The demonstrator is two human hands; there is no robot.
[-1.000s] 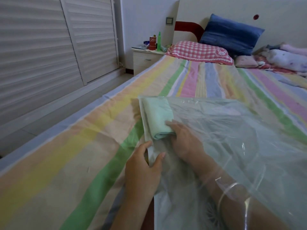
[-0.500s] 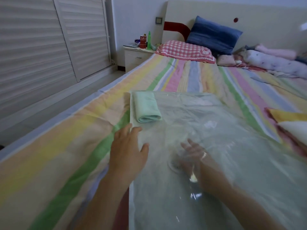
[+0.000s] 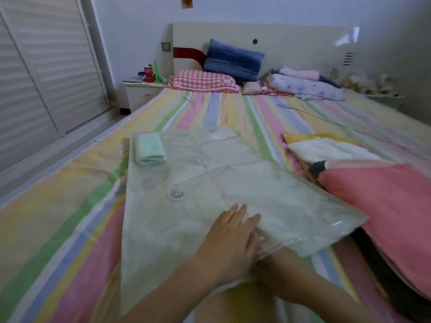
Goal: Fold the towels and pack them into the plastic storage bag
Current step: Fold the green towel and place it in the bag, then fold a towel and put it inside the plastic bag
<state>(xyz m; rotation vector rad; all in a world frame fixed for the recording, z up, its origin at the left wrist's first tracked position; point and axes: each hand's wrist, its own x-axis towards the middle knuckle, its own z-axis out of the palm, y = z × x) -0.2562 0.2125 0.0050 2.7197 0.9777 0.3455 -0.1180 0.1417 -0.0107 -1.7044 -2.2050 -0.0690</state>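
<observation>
The clear plastic storage bag point(image 3: 233, 178) lies flat on the striped bed, with its round valve point(image 3: 176, 194) facing up. A folded mint-green towel point(image 3: 149, 149) sits inside the bag at its far left corner. My left hand point(image 3: 231, 238) rests flat on top of the bag near its open near end, fingers straight. My right hand point(image 3: 264, 244) is at the bag's mouth, partly under the plastic and partly behind my left hand; its fingers are blurred. To the right of the bag lie a pink towel point(image 3: 384, 206), a white towel point(image 3: 326, 150) and a yellow towel point(image 3: 303, 137).
The striped bedsheet point(image 3: 70, 206) surrounds the bag. At the headboard lie a red checked pillow point(image 3: 203, 81), a blue pillow point(image 3: 233, 58) and rolled bedding point(image 3: 307, 86). A nightstand point(image 3: 140, 92) with bottles stands at the bed's left, beside slatted doors point(image 3: 46, 66).
My right hand has drawn back from the green towel, deep inside the bag, to the bag's mouth. My left hand moved right onto the bag. The view swung right, showing the towel pile.
</observation>
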